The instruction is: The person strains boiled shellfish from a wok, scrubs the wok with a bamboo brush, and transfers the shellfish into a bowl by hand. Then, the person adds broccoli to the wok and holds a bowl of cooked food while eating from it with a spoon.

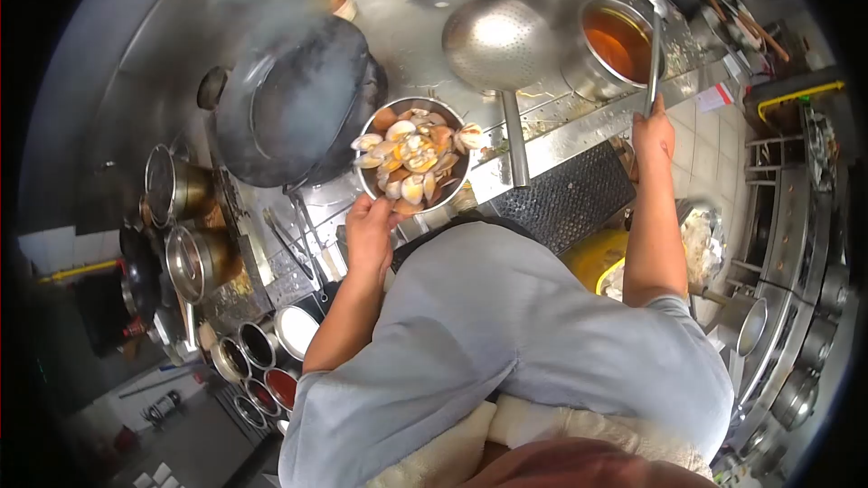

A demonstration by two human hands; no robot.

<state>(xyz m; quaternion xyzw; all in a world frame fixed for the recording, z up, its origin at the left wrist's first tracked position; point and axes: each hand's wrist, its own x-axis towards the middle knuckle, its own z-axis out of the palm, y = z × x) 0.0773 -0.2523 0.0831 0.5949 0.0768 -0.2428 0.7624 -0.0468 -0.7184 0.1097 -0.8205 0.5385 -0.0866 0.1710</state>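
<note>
My left hand (369,235) grips the near left rim of a round metal bowl (461,183) heaped with open clams (418,154). Chopped pale bits, perhaps garlic, lie on top of the shells. My right hand (653,136) is closed around the metal handle of a ladle (655,59), whose far end is hard to make out. That handle crosses the right edge of a pot of orange-brown oil or broth (619,43). Left of the bowl stands a large dark wok (303,108) giving off steam or smoke.
A perforated strainer (497,41) rests on the steel counter, its handle pointing toward me. Two lidded pots (194,262) stand at left, above several seasoning containers (280,387). A black ridged mat (565,194) lies at the counter's near side. Shelving (787,280) runs along the right.
</note>
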